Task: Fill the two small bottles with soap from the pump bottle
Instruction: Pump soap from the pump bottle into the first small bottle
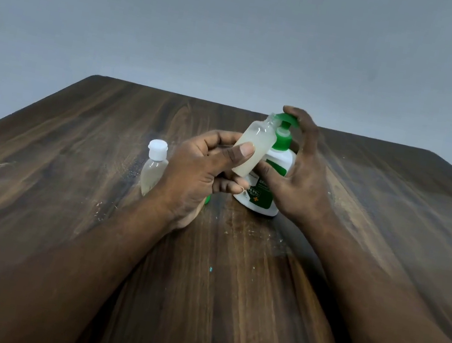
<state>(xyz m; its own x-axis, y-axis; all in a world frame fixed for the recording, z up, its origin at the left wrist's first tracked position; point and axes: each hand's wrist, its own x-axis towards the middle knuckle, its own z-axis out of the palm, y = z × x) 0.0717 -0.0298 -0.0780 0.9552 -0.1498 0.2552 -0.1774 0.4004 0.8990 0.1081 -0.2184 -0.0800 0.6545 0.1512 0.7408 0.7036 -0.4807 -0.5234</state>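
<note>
**Soap refill items on wood surface: one view from the head**

- Pump bottle (271,189): white body, green label, green pump head (287,119). Stands upright near the middle of the dark wood surface (66,189).
- Right hand (301,172): clasps the pump bottle from its right side, fingers curled over the pump head, thumb laid against the body.
- Uncapped small bottle (253,146): translucent, with pale liquid inside. Held off the surface, tilted, with its open neck up against the pump spout.
- Left hand (198,169): clamped on the uncapped small bottle, thumb across its front.
- Capped small bottle (154,167): white flip cap, pale contents. Stands upright on the surface just left of the left hand.
- Small green piece (207,199): lies under the left hand, mostly hidden, so what it is cannot be told.
</note>
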